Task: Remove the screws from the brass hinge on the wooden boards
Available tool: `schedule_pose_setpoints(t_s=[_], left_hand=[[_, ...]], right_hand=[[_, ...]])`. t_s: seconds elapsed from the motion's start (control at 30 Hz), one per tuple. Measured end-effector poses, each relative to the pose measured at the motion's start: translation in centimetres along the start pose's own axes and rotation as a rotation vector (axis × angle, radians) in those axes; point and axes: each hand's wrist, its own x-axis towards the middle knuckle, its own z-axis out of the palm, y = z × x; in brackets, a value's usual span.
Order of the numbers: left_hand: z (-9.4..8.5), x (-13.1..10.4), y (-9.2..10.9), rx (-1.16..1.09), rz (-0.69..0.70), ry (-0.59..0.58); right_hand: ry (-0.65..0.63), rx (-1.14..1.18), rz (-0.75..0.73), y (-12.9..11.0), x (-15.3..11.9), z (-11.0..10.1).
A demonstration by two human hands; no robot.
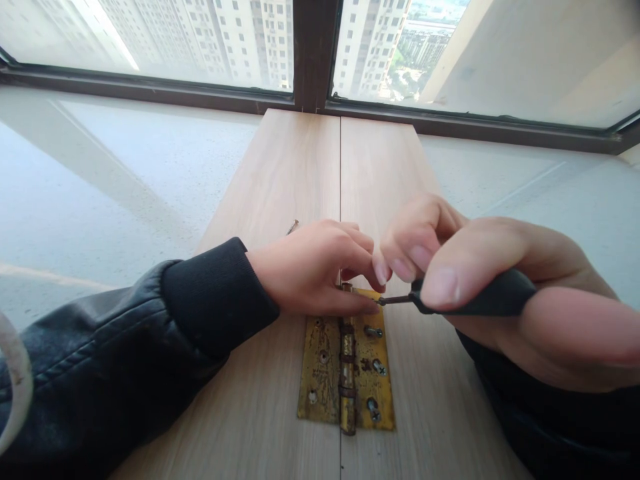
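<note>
A worn brass hinge (327, 387) lies across the seam between two pale wooden boards. Several screws, such as a tilted one (373, 408), sit in its right leaf, while holes show in the left leaf. Over the hinge's upper end, my left hand (325, 267) closes its thumb and index finger around a small screw (381, 301), mostly hidden by the fingers. My right hand (500, 267) grips the black handle of a screwdriver (480, 297) from the right. The screwdriver's shaft points left, and its tip meets the screw at my left fingertips.
A loose screw (293, 227) lies on the left board (285, 173), just beyond my left hand. The right board (385, 167) runs alongside it toward the dark window frame (313, 60). A pale speckled sill (125, 173) extends on both sides.
</note>
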Motion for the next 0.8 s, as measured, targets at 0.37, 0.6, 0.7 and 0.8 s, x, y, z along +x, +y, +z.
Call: schedule_pose_setpoints(t_s=[0.37, 0.6, 0.7, 0.8], left_hand=[[0.3, 0.2, -0.1, -0.170, 0.074, -0.058], [0.4, 0.4, -0.1, -0.097, 0.098, -0.024], [0.2, 0.5, 0.1, -0.010, 0.073, -0.008], [0.2, 0.5, 0.2, -0.004, 0.075, 0.006]], right_hand=[[-0.038, 0.233, 0.066, -0.4, 0.3, 1.0], [0.246, 0.342, 0.278, -1.4, 2.0, 0.5], [0.428, 0.421, 0.215, -1.4, 1.9, -0.7], [0.469, 0.472, 0.172, -1.3, 1.5, -1.1]])
